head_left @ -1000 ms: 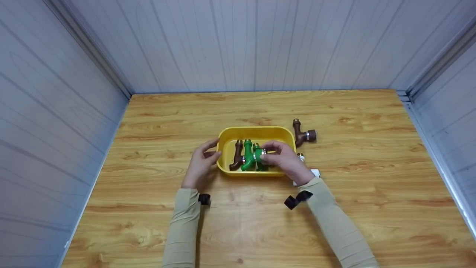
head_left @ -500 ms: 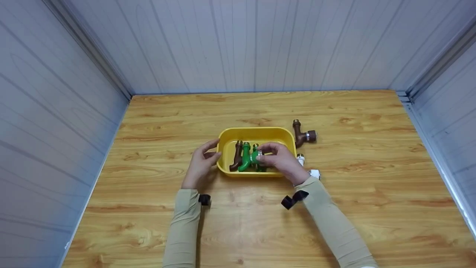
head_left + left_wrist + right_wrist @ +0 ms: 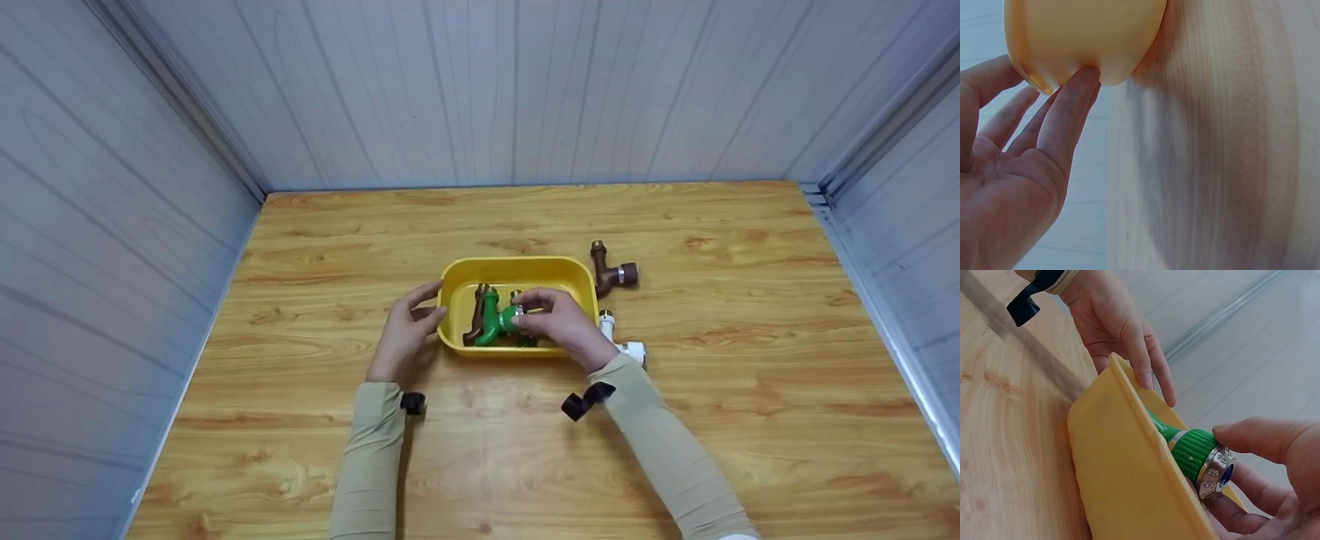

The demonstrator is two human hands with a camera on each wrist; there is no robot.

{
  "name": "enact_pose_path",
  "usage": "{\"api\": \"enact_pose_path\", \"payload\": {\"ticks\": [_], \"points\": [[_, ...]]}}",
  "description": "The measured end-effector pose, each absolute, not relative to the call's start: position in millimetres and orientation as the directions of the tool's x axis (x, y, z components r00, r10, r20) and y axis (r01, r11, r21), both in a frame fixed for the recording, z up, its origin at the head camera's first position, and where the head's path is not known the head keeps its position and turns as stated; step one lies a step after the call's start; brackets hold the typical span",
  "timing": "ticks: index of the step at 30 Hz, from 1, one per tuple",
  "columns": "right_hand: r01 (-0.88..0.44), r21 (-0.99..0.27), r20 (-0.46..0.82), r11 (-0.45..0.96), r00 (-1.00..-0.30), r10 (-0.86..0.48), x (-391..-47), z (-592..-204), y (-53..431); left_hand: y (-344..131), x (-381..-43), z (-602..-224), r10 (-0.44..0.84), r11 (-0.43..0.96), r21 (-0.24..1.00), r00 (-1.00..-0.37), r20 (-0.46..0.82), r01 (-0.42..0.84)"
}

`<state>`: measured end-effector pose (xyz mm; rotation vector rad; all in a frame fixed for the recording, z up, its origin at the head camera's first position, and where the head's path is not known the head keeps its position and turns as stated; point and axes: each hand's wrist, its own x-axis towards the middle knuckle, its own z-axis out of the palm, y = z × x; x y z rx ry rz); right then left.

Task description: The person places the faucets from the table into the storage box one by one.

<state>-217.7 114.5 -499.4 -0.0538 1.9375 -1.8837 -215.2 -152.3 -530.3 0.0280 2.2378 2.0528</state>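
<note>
Inside the yellow plastic bin (image 3: 517, 262), my right hand (image 3: 559, 319) holds a green tap (image 3: 489, 322) by its ribbed knob, thumb and fingers about the silvery ring. A dark brown tap (image 3: 478, 315) lies in the bin right beside it on the left. Under and behind my right hand another brass-threaded tap (image 3: 516, 295) partly shows, mostly hidden. My left hand (image 3: 405, 330) grips the bin's left end; in the left wrist view one digit presses the outer wall while other fingertips pass behind the rim. The knob (image 3: 1193, 447) stands over the near rim in the right wrist view.
A brown tap (image 3: 609, 271) lies on the wooden table (image 3: 337, 240) beyond the bin's right end. Closer in, a white tap (image 3: 630, 350) lies partly behind my right wrist. Pale panel walls (image 3: 480, 97) enclose the back and both sides.
My right hand has shifted a little left with the green tap, bringing it up against the brown one. More of the white tap shows. My left hand stays at the bin's end.
</note>
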Motion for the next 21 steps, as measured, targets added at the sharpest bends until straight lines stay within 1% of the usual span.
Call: {"api": "enact_pose_path", "payload": {"ticks": [2,6,9,21], "points": [[0.262,-0.962,-0.274,0.081,-0.904,-0.327,-218,-500,114,-152,-213,-523,0.103,0.073,0.995,-0.992,-0.072,-0.065],[0.260,-0.960,-0.278,0.100,-0.904,-0.325,-219,-502,112,-153,-212,-523,0.113,0.052,0.997,-0.991,-0.070,-0.065],[0.264,-0.959,-0.284,0.105,-0.903,-0.323,-220,-502,112,-152,-214,-530,0.096,0.049,0.997,-0.993,-0.064,-0.059],[0.262,-0.957,-0.289,0.122,-0.880,-0.376,-222,-501,112,-152,-216,-532,0.080,0.072,0.995,-0.994,-0.067,-0.062]]}}
